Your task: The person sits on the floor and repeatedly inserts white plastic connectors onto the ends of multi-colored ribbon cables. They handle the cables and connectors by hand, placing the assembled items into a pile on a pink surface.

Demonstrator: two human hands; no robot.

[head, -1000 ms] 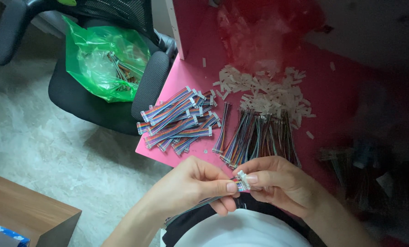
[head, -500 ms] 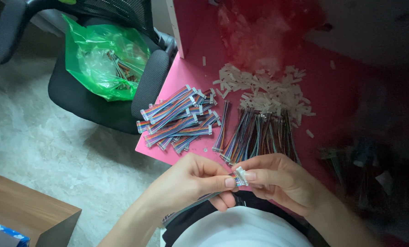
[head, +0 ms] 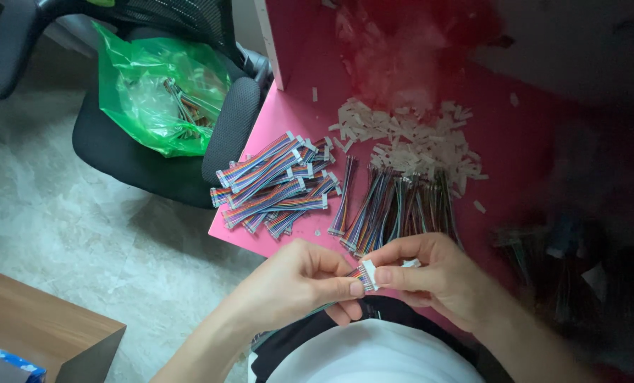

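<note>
Above the near edge of the pink desk [head: 295,120], the left hand [head: 299,280] pinches a rainbow-coloured ribbon cable [head: 356,275] while the right hand [head: 437,273] grips its small white plastic connector [head: 369,274]; a skewed push could bend pins.

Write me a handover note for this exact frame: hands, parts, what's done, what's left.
Left hand: fingers pinch a multicoloured ribbon cable just behind its white connector.
Right hand: fingers grip that connector from the other side; both hands are held over the lap at the front edge of the pink table.
Done, by the look of it: a stack of ribbon cables with white ends, far left on the table.
Left, probably: a row of loose cables and a heap of white connector pieces behind it.
Green bag holding more cables sits on the black chair.
</note>
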